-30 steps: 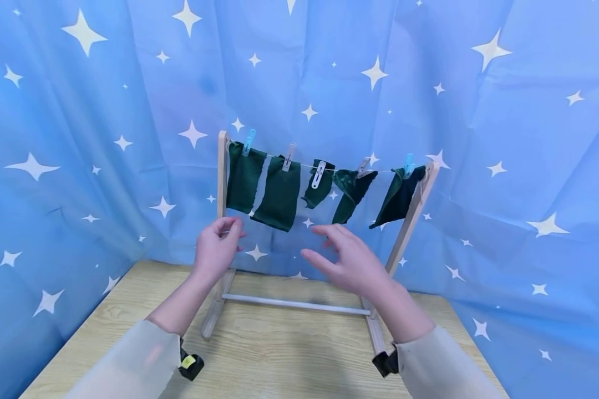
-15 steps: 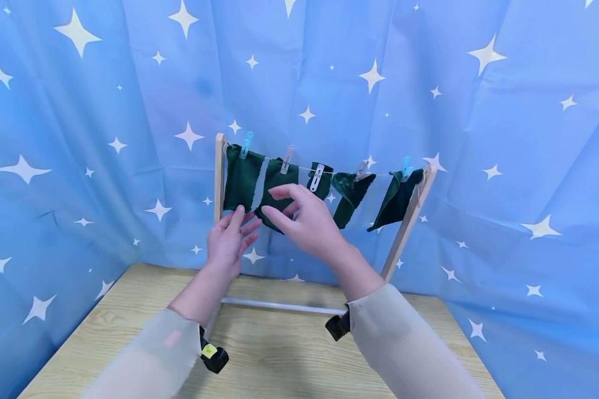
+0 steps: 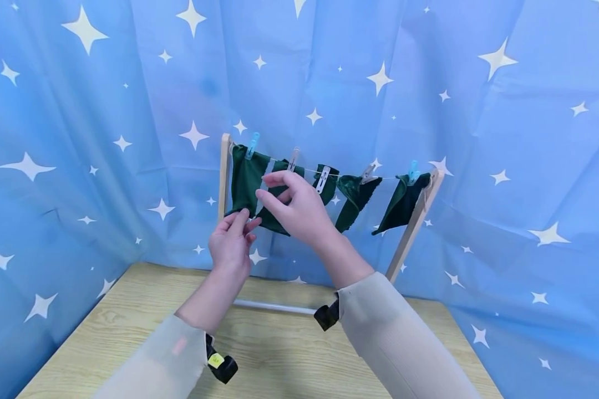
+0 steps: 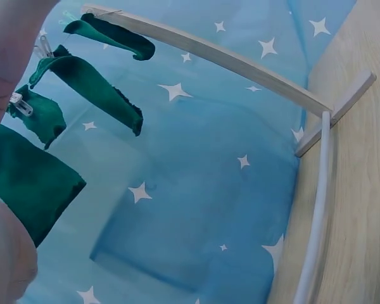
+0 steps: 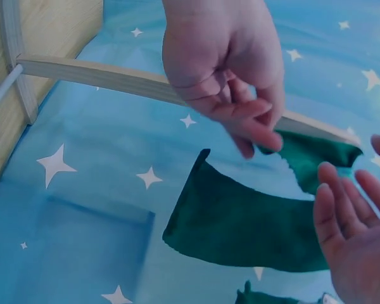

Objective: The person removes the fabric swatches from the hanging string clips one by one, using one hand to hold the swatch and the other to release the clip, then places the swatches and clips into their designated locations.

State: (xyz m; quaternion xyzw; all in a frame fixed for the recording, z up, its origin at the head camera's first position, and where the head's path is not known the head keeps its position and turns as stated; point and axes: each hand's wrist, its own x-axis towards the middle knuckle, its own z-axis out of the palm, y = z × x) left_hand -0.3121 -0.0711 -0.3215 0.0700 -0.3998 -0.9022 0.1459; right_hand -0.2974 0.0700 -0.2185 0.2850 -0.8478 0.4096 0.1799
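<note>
Green cloth pieces hang from a thin string on a small wooden rack. In the head view, my left hand pinches the bottom edge of the leftmost cloth between thumb and fingers. My right hand hovers in front of the second cloth, fingers loosely bent with nothing between them; it hides much of that cloth in the head view. A light blue clothespin clips the leftmost cloth, and a clear pinkish clothespin the second. In the right wrist view, left fingers meet the cloth's corner.
Farther right hang a small cloth with a white clothespin, a folded cloth and another cloth beside the right post. A white bar joins the rack's feet on the wooden table. A starry blue curtain stands behind.
My right hand has moved left and up from below the small cloth to the second cloth. The left hand has risen slightly to the leftmost cloth and now pinches its lower edge.
</note>
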